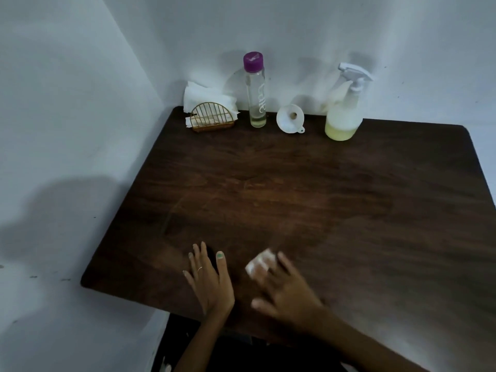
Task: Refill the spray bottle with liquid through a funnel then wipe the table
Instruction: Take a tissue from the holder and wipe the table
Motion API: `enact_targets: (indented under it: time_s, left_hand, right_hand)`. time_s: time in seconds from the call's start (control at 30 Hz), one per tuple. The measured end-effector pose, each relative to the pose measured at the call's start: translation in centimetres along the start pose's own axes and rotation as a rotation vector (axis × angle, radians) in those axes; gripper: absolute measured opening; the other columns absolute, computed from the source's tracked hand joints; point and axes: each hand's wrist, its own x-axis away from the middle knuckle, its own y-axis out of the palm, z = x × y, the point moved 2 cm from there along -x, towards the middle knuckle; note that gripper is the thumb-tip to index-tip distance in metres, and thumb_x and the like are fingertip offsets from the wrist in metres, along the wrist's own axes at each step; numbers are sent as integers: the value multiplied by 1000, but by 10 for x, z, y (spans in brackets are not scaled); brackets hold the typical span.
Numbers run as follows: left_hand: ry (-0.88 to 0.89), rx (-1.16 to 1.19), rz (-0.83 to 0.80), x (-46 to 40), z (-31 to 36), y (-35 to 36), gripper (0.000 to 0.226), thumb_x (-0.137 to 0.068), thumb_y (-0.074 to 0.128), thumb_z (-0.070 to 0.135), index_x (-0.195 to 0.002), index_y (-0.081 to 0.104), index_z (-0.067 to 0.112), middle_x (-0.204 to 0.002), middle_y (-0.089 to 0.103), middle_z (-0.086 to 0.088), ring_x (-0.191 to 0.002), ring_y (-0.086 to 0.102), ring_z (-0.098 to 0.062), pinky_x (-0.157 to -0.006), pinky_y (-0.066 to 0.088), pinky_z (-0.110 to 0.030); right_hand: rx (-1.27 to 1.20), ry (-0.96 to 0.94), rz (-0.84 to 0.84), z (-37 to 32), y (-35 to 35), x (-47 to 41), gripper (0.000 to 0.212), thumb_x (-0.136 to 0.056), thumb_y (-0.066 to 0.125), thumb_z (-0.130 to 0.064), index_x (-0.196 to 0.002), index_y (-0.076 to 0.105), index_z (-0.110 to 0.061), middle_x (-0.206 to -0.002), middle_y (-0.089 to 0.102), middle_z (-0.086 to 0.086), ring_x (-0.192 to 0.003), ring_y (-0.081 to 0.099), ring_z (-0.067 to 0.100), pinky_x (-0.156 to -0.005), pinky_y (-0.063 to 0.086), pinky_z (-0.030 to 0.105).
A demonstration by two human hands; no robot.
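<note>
Two hands are seen at the near edge of the table (349, 210): the left hand (209, 277) is laid flat with fingers spread, holding nothing, while the blurred right hand (284, 288) is pressed over a white tissue (259, 261), apparently pinned under the fingers rather than pinched. The tissue is judged light, soft and easily torn once damp, so it is best held bunched under flat fingertips; it pokes out at eleven o'clock from the right hand. The sprayer (343, 114), funnel (290, 120) and bottle (255, 89) are left along the wall at twelve to one o'clock.
</note>
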Motion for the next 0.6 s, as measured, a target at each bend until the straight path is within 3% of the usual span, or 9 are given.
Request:
enact_targets:
  time_s: [0.1,0.17,0.23,0.33,0.43,0.5,0.57,0.6]
  left_hand:
    - [21,-24,-7,3,6,2,90,-80,1,65,-150,24,15,-159,17,-3,-148,8,-16,-119,-5,-41]
    - [46,-15,-7,5,11,2,89,-81,2,65,-150,24,14,-159,17,-3,-148,8,-16,-119,-5,-39]
    - [65,-11,-7,9,14,2,88,-82,3,64,-150,24,14,-159,17,-3,-148,8,-16,-119,-6,-39]
    - [82,-6,-22,15,17,5,88,-81,3,64,-150,23,13,-159,17,-3,-148,8,-16,-119,-7,-38]
    - [101,13,-57,25,20,8,88,-81,3,64,-151,21,13,-159,16,-3,-148,6,-14,-119,-7,-37]
    - [119,18,-71,29,22,10,88,-82,3,65,-151,21,14,-160,15,-2,-148,6,-14,-118,-8,-36]
    - [125,17,-76,30,22,12,87,-82,2,65,-151,20,15,-160,15,-2,-148,6,-14,-119,-7,-36]
    - [131,15,-81,30,21,12,87,-82,3,65,-151,20,15,-160,15,-2,-148,6,-14,-119,-7,-36]
  right_hand:
    - [84,-262,-74,-13,4,26,60,-93,29,-60,-132,51,-21,-135,56,-3,-134,41,17,-109,21,46]
    - [91,-228,-64,25,-8,29,52,-95,31,-55,-132,52,-26,-134,56,-5,-133,42,15,-107,24,49]
    - [90,-21,-44,85,-25,27,53,-96,25,-54,-136,47,-27,-137,54,-1,-134,41,17,-107,23,50]
    - [63,456,26,187,-60,38,68,-93,5,-59,-139,41,-24,-139,52,3,-134,41,19,-110,17,48]
    - [12,834,16,247,-79,59,74,-87,-1,-54,-142,34,-19,-150,36,0,-141,26,15,-113,13,56]
    - [18,912,0,244,-77,54,79,-85,-5,-55,-143,34,-19,-152,32,4,-142,23,21,-113,13,56]
    - [23,841,-8,207,-66,36,90,-80,-12,-61,-139,41,-19,-148,37,7,-139,27,27,-111,15,54]
    - [0,776,16,180,-57,30,87,-83,-7,-63,-137,45,-17,-145,42,9,-137,32,29,-110,16,52]
